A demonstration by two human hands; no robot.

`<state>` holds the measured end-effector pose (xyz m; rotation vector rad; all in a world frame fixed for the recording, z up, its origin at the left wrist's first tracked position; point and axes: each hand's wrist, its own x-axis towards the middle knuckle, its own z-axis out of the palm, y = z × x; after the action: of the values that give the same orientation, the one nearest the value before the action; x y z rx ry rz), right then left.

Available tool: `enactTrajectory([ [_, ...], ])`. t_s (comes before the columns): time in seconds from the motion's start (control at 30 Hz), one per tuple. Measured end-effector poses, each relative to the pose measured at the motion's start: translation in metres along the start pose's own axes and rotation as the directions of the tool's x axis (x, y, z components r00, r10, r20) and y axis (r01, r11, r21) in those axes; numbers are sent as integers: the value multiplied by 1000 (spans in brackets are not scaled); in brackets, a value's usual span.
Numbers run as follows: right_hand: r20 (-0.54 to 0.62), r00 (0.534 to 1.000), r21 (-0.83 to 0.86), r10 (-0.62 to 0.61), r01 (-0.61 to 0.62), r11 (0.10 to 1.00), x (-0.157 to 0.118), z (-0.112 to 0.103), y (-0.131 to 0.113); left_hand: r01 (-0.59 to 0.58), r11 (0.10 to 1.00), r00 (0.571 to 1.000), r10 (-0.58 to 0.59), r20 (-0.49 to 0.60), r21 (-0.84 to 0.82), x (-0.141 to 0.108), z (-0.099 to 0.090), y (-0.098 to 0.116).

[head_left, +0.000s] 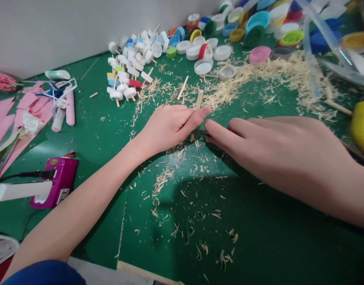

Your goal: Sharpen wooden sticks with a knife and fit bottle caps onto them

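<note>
In the middle of the head view, my left hand [176,123] is closed around a short wooden stick [199,99]. The stick stands nearly upright, its pale upper end showing above my thumb and its lower end near the green tabletop. My right hand [259,138] grips a knife [201,133]. Only a bit of its dark metal blade shows, lying against the stick; the handle is hidden in my fingers. Curly wood shavings [164,180] lie below and around both hands. Another wooden stick [182,88] rests just beyond my left hand.
Bottle caps on sticks [131,71] cluster at the back, beside a pile of loose coloured caps [226,27]. A magenta power socket [59,180] with cables and pink paper [30,107] are at left. A yellow handle [361,126] is at the right edge.
</note>
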<state>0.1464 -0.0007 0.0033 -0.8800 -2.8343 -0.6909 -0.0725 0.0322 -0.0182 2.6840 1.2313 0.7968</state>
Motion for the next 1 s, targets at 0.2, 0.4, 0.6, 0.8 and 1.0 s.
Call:
enactTrajectory([
  [0.2,47,998,50,-50,47,998,1,6,7,-2,1000,1000,2,3,-2,0,-1,3],
  [0.4,-54,996,-12,-65,64,998,0,13,2,-78,997,996,78,-30,7,0,-1,3],
  [0.6,-171,985,-108,-23,5,994,-2,7,-3,-103,995,994,104,-43,15,0,-1,2],
  [0.8,-2,999,-54,-46,46,997,-1,7,4,-57,998,998,56,-20,-7,1,0,2],
  [1.0,24,995,9,-97,97,995,2,12,8,-82,996,996,83,-42,20,1,0,2],
])
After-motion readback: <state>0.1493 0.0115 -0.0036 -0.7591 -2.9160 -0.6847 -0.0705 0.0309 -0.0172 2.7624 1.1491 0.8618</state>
